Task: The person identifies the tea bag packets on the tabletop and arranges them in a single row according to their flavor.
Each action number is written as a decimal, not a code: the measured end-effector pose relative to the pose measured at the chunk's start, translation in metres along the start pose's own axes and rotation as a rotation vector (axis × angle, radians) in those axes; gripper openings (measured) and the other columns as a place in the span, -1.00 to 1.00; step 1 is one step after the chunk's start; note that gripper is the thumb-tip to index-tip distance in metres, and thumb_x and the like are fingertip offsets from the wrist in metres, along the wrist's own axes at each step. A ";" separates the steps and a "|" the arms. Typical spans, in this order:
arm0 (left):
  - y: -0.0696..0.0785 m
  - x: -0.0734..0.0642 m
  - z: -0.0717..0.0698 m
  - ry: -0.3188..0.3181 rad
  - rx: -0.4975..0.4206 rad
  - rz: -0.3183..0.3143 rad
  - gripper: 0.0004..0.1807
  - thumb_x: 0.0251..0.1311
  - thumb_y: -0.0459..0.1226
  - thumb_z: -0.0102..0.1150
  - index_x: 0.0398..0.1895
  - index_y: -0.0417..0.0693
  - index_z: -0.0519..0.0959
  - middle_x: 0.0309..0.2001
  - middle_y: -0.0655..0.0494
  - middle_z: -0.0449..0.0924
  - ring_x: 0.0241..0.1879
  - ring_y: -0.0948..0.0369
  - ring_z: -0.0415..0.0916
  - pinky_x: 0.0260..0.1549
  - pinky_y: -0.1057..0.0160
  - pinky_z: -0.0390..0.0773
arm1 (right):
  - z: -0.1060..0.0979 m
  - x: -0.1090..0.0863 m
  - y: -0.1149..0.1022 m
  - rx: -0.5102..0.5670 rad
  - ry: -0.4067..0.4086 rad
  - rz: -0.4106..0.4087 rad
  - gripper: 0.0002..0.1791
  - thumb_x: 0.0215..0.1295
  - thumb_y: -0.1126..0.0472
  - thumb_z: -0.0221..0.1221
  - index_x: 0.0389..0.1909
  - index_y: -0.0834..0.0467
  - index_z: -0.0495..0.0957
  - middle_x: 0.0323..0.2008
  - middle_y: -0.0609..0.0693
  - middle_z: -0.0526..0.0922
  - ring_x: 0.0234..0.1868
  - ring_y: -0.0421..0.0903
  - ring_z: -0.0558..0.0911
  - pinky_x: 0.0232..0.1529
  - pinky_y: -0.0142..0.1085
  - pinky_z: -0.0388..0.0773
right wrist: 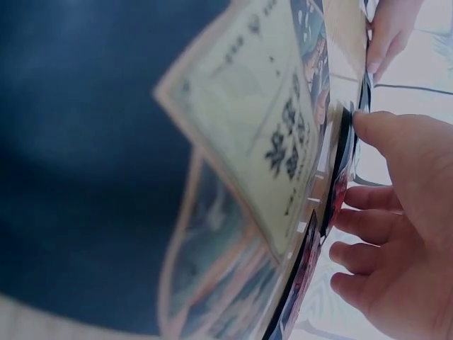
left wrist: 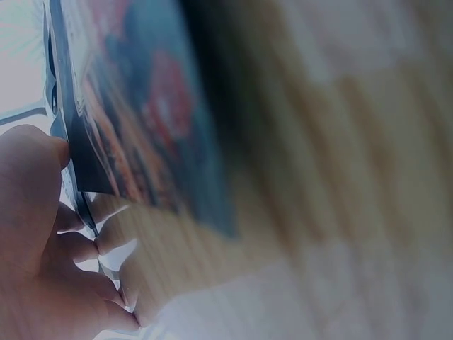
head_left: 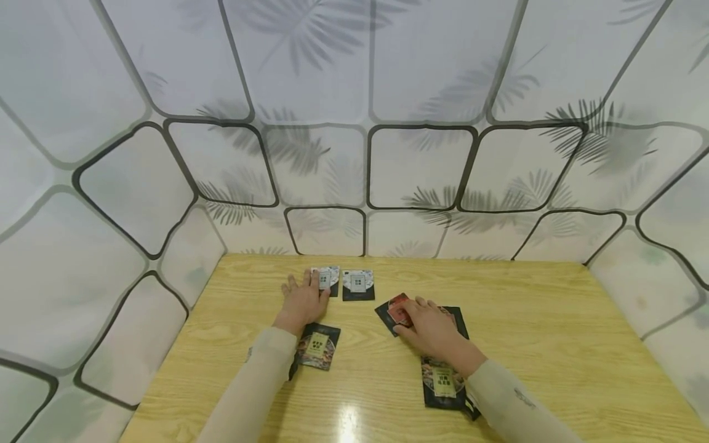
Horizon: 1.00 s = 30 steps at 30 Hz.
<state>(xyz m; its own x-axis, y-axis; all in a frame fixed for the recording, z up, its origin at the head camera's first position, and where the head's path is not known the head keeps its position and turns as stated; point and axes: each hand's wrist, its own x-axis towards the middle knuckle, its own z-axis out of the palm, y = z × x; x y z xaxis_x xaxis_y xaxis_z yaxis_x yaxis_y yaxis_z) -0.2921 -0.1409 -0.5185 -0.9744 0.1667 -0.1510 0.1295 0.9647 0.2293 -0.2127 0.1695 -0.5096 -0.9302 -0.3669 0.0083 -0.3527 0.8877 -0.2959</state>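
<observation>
A: What is listed nearest?
B: One yellow-label food packet (head_left: 444, 383), dark-bordered, laid flat on the wood-grain table (head_left: 559, 344). To its right, a dark packet edge (head_left: 472, 409) is largely covered by the pale right sleeve (head_left: 515, 400).

A: What is entered next?
B: A second yellow-label packet (head_left: 317, 346), laid well to the left of the first and slightly farther, beside the pale left sleeve (head_left: 252, 384).

A: How is the right hand (head_left: 434, 331) placed?
B: Beyond the first yellow-label food packet. Its fingers are relaxed, slightly bent, and rested on a red-label packet (head_left: 396, 314). By the same hand, a second red-label packet (head_left: 458, 320) is partly covered.

A: And the left hand (head_left: 301, 303)?
B: Beyond that packet and well to its left. Its fingers are straightened and spread, released; a white-label packet (head_left: 331, 280) is partly covered by them. Just beside this, a second white-label packet (head_left: 358, 283) is laid uncovered.

A: Farthest?
B: A pale wall covering (head_left: 421, 166), printed with dark outlines and grey fronds.
</observation>
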 end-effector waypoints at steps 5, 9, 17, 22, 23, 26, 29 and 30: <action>-0.001 0.000 0.001 -0.004 -0.008 -0.004 -0.19 0.68 0.11 -0.27 0.72 -0.21 -0.06 0.70 -0.29 -0.09 0.57 -0.59 -0.24 0.49 -0.55 -0.06 | 0.000 0.004 0.000 0.017 -0.020 0.018 -0.26 0.51 -0.22 0.21 0.46 0.20 0.41 0.42 0.38 0.48 0.46 0.44 0.42 0.34 0.35 0.45; -0.001 0.000 0.000 0.000 -0.008 -0.005 -0.19 0.68 0.11 -0.27 0.72 -0.21 -0.05 0.69 -0.29 -0.08 0.58 -0.58 -0.23 0.49 -0.55 -0.06 | -0.002 0.006 0.000 0.044 -0.032 0.019 -0.23 0.51 -0.24 0.21 0.48 0.20 0.38 0.45 0.44 0.41 0.47 0.49 0.38 0.31 0.39 0.45; 0.000 0.000 -0.002 0.002 -0.016 -0.001 -0.20 0.68 0.11 -0.27 0.72 -0.20 -0.05 0.70 -0.29 -0.09 0.58 -0.58 -0.23 0.50 -0.55 -0.08 | -0.005 0.011 -0.001 0.070 -0.081 0.006 -0.22 0.52 -0.11 0.25 0.53 0.28 0.33 0.53 0.39 0.34 0.58 0.43 0.23 0.52 0.34 0.22; -0.001 -0.001 -0.002 -0.004 -0.004 -0.001 -0.20 0.68 0.11 -0.27 0.72 -0.19 -0.05 0.70 -0.29 -0.08 0.58 -0.57 -0.22 0.50 -0.55 -0.06 | -0.008 0.013 -0.002 0.048 -0.104 -0.024 -0.27 0.56 -0.03 0.22 0.54 0.33 0.34 0.54 0.41 0.30 0.59 0.44 0.22 0.58 0.30 0.13; -0.001 -0.001 -0.002 -0.006 -0.002 0.000 -0.20 0.68 0.11 -0.28 0.72 -0.19 -0.05 0.69 -0.29 -0.08 0.58 -0.57 -0.22 0.50 -0.55 -0.06 | -0.008 0.013 -0.003 0.044 -0.103 -0.030 -0.29 0.56 0.00 0.22 0.53 0.33 0.35 0.54 0.41 0.31 0.58 0.44 0.23 0.57 0.31 0.15; -0.001 -0.002 -0.003 -0.008 -0.010 0.001 -0.20 0.68 0.11 -0.27 0.72 -0.19 -0.05 0.69 -0.29 -0.08 0.58 -0.58 -0.22 0.50 -0.55 -0.06 | -0.010 0.013 -0.004 0.045 -0.085 -0.043 -0.35 0.55 0.07 0.23 0.49 0.34 0.39 0.50 0.40 0.37 0.55 0.43 0.30 0.53 0.32 0.21; -0.001 -0.002 -0.003 -0.010 -0.016 0.001 -0.20 0.68 0.11 -0.28 0.72 -0.19 -0.05 0.70 -0.28 -0.09 0.58 -0.57 -0.23 0.50 -0.54 -0.07 | -0.011 0.014 -0.004 0.041 -0.077 -0.045 -0.39 0.54 0.14 0.25 0.47 0.34 0.42 0.48 0.36 0.42 0.52 0.38 0.36 0.51 0.32 0.26; -0.001 -0.002 -0.002 -0.009 -0.017 0.001 -0.20 0.68 0.11 -0.28 0.72 -0.19 -0.05 0.70 -0.28 -0.09 0.58 -0.57 -0.23 0.50 -0.54 -0.07 | -0.011 0.015 -0.004 0.042 -0.077 -0.045 -0.40 0.53 0.16 0.25 0.47 0.34 0.43 0.47 0.36 0.43 0.52 0.38 0.37 0.50 0.32 0.27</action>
<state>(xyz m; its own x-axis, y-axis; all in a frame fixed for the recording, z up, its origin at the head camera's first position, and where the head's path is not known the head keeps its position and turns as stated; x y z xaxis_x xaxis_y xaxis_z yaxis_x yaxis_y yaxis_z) -0.2912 -0.1428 -0.5162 -0.9724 0.1700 -0.1596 0.1276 0.9608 0.2460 -0.2259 0.1635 -0.4975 -0.9023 -0.4280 -0.0507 -0.3880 0.8578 -0.3371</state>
